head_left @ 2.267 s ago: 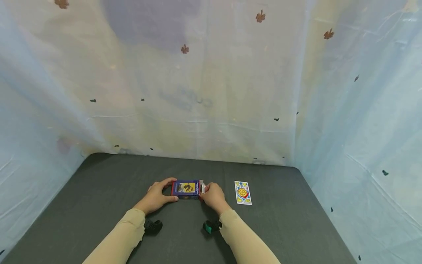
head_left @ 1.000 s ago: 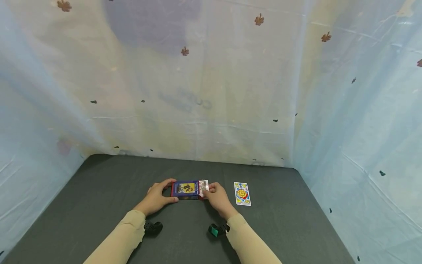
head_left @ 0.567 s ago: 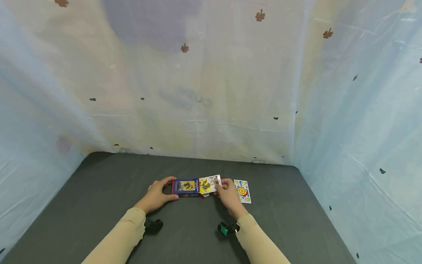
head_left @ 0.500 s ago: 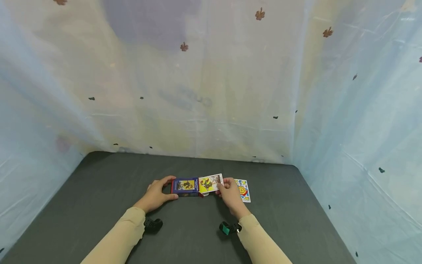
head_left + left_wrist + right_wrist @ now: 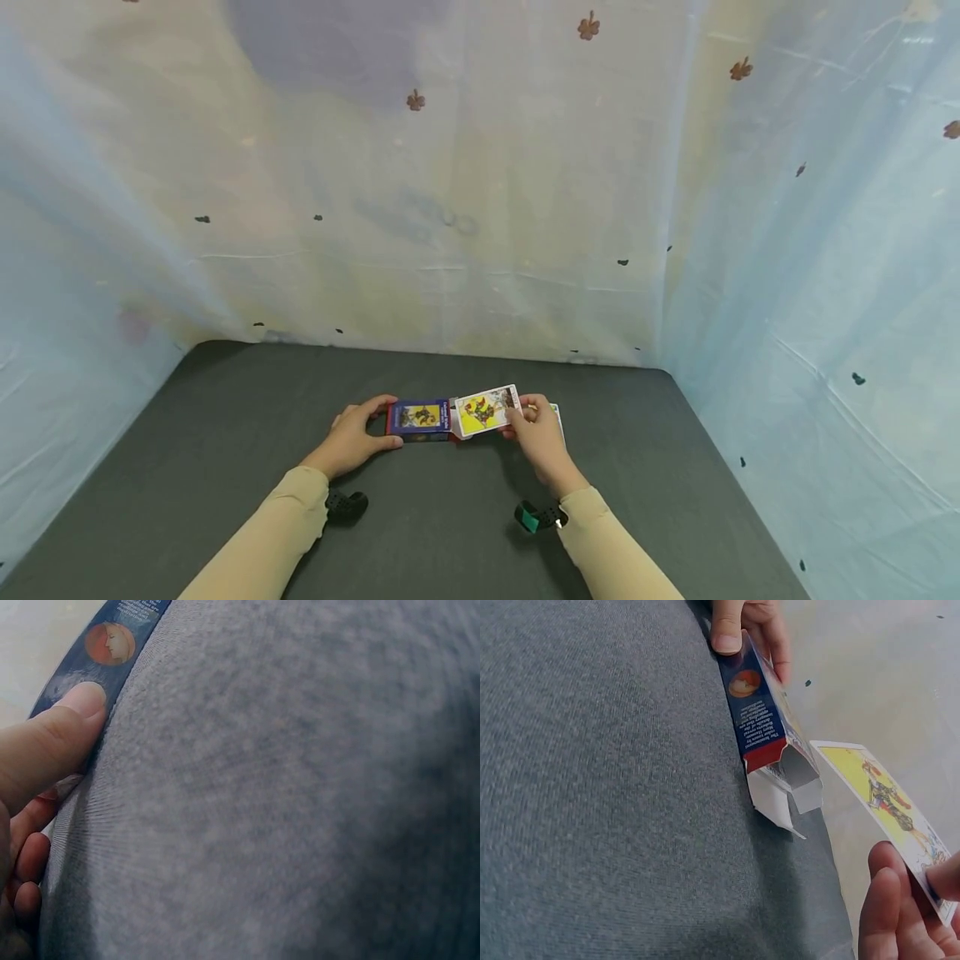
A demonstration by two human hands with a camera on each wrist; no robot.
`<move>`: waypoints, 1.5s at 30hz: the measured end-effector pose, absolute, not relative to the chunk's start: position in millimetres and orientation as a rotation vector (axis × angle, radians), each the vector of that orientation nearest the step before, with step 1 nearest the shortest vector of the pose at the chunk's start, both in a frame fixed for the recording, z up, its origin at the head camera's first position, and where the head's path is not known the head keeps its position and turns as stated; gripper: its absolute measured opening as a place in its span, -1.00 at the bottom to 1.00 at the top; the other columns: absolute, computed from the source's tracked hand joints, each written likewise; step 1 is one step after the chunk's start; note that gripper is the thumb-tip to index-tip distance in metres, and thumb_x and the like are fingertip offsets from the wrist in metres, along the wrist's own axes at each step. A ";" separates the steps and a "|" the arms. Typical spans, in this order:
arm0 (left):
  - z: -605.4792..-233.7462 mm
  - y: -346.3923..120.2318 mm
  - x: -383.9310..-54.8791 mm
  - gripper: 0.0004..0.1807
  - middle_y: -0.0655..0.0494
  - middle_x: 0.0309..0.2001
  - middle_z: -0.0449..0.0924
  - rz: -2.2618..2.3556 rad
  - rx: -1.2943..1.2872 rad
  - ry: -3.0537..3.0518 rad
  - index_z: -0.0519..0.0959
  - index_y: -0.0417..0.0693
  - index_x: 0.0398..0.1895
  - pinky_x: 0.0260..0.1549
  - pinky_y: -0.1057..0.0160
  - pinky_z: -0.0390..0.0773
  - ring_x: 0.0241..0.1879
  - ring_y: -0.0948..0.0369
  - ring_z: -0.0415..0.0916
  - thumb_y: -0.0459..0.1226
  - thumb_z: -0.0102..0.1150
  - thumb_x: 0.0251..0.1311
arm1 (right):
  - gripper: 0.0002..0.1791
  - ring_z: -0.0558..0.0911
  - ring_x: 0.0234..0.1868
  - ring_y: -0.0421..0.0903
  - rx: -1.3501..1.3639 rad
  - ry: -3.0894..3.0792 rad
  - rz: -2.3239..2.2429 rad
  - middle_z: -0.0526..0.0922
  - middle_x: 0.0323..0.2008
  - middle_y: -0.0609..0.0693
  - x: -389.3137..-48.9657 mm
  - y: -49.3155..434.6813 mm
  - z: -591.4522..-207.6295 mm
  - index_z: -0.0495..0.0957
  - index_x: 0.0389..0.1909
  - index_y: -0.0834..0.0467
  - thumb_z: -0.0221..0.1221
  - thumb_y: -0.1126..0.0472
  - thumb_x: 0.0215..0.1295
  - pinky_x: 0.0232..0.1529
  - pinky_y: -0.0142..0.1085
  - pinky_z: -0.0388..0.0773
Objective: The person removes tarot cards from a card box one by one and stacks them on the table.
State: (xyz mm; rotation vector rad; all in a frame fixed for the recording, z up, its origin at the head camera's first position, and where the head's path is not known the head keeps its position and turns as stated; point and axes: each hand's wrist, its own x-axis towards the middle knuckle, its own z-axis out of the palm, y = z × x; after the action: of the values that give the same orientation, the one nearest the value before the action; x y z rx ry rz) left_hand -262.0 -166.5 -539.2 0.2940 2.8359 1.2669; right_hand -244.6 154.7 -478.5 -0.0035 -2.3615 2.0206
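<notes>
My left hand (image 5: 352, 437) holds the left end of a blue and red tarot card box (image 5: 420, 418) lying on the table, thumb on the near side and fingers at the far side. In the left wrist view the thumb presses the box's printed side (image 5: 112, 645). The box's right end is open, with white flaps (image 5: 772, 796) folded out. Just off that opening, my right hand (image 5: 542, 437) pinches a yellow-pictured tarot card (image 5: 483, 412), tilted and face up. A second card (image 5: 557, 417) lies beyond the right hand, mostly hidden by it.
A dark grey cloth-covered table (image 5: 435, 533) lies under everything. Pale, patterned sheeting (image 5: 487, 208) hangs behind it and on both sides. A black strap with a green patch (image 5: 536, 518) sits at the right wrist, another black strap (image 5: 347, 507) at the left.
My right hand has drawn the yellow card rightward out of the box and lifted it slightly. It now covers most of the card on the table. The left hand keeps holding the box in place.
</notes>
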 end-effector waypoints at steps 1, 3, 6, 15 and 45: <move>-539.3 -166.4 -262.0 -0.14 0.07 0.20 0.45 1.266 0.292 2.834 0.34 0.31 0.35 0.09 -0.27 0.15 0.17 -0.03 0.24 0.21 0.40 -0.08 | -0.70 0.66 -0.24 0.24 0.000 -2.372 2.010 0.60 -0.27 0.27 -244.4 155.0 -478.5 0.30 0.06 0.33 0.09 0.36 0.37 -0.28 -0.22 0.63; -539.0 -165.9 -261.6 -0.15 0.07 0.20 0.45 1.264 0.286 2.830 0.34 0.32 0.35 0.09 -0.27 0.16 0.17 -0.02 0.24 0.19 0.41 -0.07 | -0.69 0.65 -0.23 0.26 0.016 -2.388 1.996 0.61 -0.27 0.27 -242.2 154.6 -475.3 0.30 0.07 0.34 0.08 0.37 0.37 -0.25 -0.18 0.63; -538.0 -165.6 -261.4 -0.16 0.07 0.21 0.44 1.264 0.280 2.824 0.33 0.32 0.35 0.10 -0.27 0.16 0.18 -0.02 0.23 0.17 0.41 -0.05 | -0.67 0.64 -0.23 0.29 0.039 -2.396 1.999 0.61 -0.25 0.31 -241.7 154.7 -473.3 0.30 0.08 0.38 0.09 0.39 0.36 -0.21 -0.09 0.62; -535.3 -166.1 -260.6 -0.17 0.07 0.20 0.43 1.263 0.269 2.815 0.33 0.32 0.35 0.10 -0.27 0.17 0.18 -0.01 0.22 0.14 0.42 -0.03 | -0.55 0.67 -0.28 0.16 0.074 -2.468 1.962 0.58 -0.24 0.24 -242.6 155.7 -478.0 0.27 0.15 0.32 0.14 0.41 0.28 -0.23 -0.13 0.63; -536.3 -166.2 -261.9 -0.16 0.07 0.21 0.42 1.254 0.255 2.811 0.33 0.35 0.35 0.09 -0.27 0.18 0.18 -0.01 0.22 0.20 0.40 -0.07 | -0.75 0.60 -0.40 -0.08 -0.106 -2.544 1.804 0.64 -0.37 0.13 -239.9 223.7 -480.1 0.37 -0.10 0.29 0.19 0.30 0.29 -0.34 -0.20 0.57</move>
State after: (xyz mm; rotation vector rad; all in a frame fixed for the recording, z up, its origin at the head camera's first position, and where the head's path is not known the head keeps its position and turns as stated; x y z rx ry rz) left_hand -261.9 -166.2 -536.3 0.2554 2.8106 1.2540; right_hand -239.9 223.7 -480.1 -0.1065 -2.5445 1.8038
